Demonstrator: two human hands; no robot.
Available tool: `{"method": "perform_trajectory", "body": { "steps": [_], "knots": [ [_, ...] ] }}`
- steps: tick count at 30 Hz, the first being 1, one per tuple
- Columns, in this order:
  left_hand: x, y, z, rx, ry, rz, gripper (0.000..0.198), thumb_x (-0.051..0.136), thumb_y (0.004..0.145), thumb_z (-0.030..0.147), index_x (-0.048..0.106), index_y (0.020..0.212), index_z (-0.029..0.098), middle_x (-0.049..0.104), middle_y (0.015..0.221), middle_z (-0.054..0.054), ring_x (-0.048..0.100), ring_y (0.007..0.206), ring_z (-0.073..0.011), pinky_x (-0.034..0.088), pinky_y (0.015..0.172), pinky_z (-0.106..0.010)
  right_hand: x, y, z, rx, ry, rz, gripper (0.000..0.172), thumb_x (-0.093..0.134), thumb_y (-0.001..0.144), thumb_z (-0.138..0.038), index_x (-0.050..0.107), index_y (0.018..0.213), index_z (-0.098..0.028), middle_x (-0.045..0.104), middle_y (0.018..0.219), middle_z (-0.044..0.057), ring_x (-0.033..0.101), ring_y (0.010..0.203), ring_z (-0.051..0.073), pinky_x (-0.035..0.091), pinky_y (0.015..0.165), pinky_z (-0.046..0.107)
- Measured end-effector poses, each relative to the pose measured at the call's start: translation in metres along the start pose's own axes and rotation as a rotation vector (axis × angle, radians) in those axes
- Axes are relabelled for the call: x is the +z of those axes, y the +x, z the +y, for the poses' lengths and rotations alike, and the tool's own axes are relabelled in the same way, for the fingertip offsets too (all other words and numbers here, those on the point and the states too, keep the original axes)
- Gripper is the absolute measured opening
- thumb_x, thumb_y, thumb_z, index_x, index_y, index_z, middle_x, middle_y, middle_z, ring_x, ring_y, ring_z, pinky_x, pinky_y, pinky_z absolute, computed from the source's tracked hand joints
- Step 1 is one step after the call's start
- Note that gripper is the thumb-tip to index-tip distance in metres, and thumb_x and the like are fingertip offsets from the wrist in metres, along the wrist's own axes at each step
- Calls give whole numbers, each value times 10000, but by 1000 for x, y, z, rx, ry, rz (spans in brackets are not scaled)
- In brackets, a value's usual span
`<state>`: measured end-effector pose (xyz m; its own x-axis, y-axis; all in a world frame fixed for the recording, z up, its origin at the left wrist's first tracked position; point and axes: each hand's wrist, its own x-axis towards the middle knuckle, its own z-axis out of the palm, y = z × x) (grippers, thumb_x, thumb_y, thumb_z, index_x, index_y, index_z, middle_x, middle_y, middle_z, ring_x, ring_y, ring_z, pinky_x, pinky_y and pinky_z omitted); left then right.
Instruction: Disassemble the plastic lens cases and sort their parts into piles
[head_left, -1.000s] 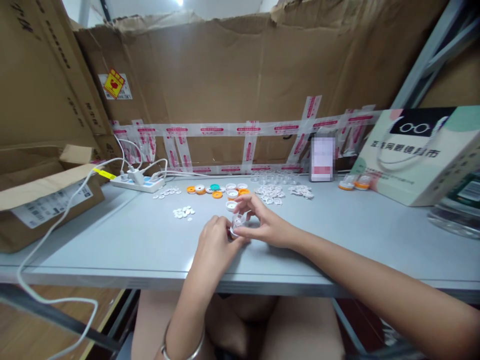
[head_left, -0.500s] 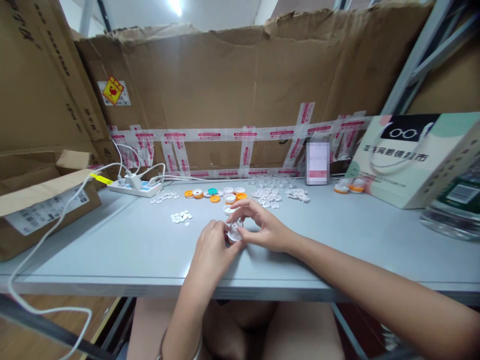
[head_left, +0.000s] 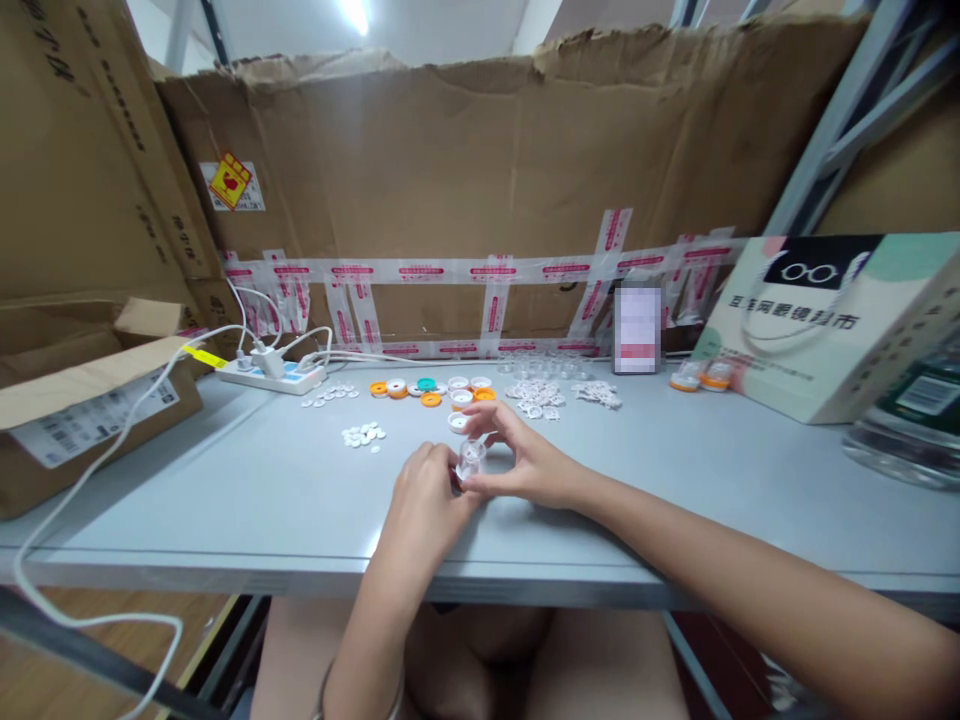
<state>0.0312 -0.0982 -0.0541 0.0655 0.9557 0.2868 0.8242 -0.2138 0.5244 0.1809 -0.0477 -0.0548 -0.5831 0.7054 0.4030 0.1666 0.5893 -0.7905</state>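
Note:
Near the front middle of the grey table, a small clear domed piece [head_left: 471, 456] stands upright between my hands. My left hand [head_left: 429, 492] is closed around its lower left side, where an orange-brown base barely shows. My right hand [head_left: 525, 462] curves round the right side, thumb low against the piece and fingers bent above and behind it. Just behind are white and orange rings [head_left: 460, 398]. Orange, white and teal discs [head_left: 426, 384] lie farther back. Small white discs [head_left: 363, 435] lie to the left, and white cut parts [head_left: 537, 393] lie behind my right hand.
A power strip [head_left: 271, 374] with white cables and an open carton [head_left: 97, 400] are at the left. A phone [head_left: 637, 330] leans at the back. Finished-looking domed pieces [head_left: 701, 376], a paper bag [head_left: 802, 330] and a bottle [head_left: 915, 420] stand at the right.
My right fingers have spread wider and its thumb has moved slightly lower and left. The clear dome between my hands now shows more fully. My left hand has barely moved.

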Motion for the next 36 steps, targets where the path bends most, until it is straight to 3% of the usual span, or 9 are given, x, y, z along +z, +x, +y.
{"method": "perform_trajectory", "body": {
  "steps": [3, 7, 11, 14, 21, 25, 27, 31, 36],
  "knots": [
    [-1, 0, 1, -2, -16, -4, 119, 577, 737, 277, 521, 729, 172, 564, 775, -40, 556, 757, -200, 403, 632, -290, 0, 0, 0, -4, -17, -9, 453, 672, 699, -252, 406, 1065, -223, 565, 874, 26, 545, 865, 173, 419, 838, 390],
    [-1, 0, 1, -5, 2, -9, 93, 573, 735, 242, 515, 731, 170, 566, 775, -43, 555, 758, -201, 402, 642, -291, 2, -1, 0, -54, 16, -20, 483, 632, 726, -236, 364, 1128, -240, 519, 1075, 71, 514, 1012, 186, 409, 875, 388],
    [-2, 1, 0, -1, -16, -17, 124, 583, 730, 272, 514, 710, 171, 567, 767, -39, 551, 744, -197, 400, 636, -287, 2, -1, 0, -35, 26, -2, 446, 641, 727, -234, 397, 1099, -210, 559, 909, 45, 550, 872, 168, 432, 853, 395],
    [-3, 1, 0, 20, -27, -29, 139, 581, 729, 293, 519, 710, 170, 561, 761, -37, 547, 735, -193, 401, 634, -288, 0, 1, -2, -95, 185, -26, 343, 572, 792, -244, 400, 1087, -217, 584, 970, 67, 565, 934, 166, 447, 862, 385],
    [-6, 1, 2, -23, -77, -51, 108, 583, 701, 263, 524, 719, 174, 543, 770, -25, 537, 758, -189, 401, 666, -293, -14, 7, -10, -32, 315, 368, 364, 626, 757, -330, 414, 1040, -245, 621, 1027, 64, 580, 1009, 174, 459, 900, 373],
    [-7, 1, 1, -32, -104, -76, 110, 583, 702, 265, 530, 728, 172, 536, 787, -25, 529, 786, -191, 401, 689, -297, -55, 22, 6, 12, 174, 700, 387, 631, 734, -354, 485, 1066, -219, 623, 1080, 74, 559, 1066, 178, 425, 949, 370],
    [-7, 0, 0, -27, -110, -80, 112, 583, 705, 266, 529, 734, 172, 534, 791, -22, 527, 787, -190, 398, 693, -298, -79, 34, 20, 56, -2, 768, 361, 609, 741, -353, 538, 1049, -177, 619, 1093, 95, 579, 1035, 189, 448, 916, 362],
    [-7, 0, -1, -28, -105, -68, 104, 582, 709, 256, 528, 728, 170, 534, 797, -27, 524, 801, -195, 395, 696, -300, -104, 62, 48, 253, -543, 590, 315, 578, 761, -269, 589, 1041, -124, 616, 1098, 128, 624, 909, 187, 494, 798, 327],
    [-7, 1, 0, -29, -90, -78, 110, 596, 708, 248, 535, 742, 163, 544, 820, -41, 527, 815, -206, 400, 695, -306, -97, 92, 74, 289, -731, 418, 221, 651, 688, -179, 657, 908, -158, 675, 991, 76, 589, 954, 211, 425, 862, 337]
  ]
}}
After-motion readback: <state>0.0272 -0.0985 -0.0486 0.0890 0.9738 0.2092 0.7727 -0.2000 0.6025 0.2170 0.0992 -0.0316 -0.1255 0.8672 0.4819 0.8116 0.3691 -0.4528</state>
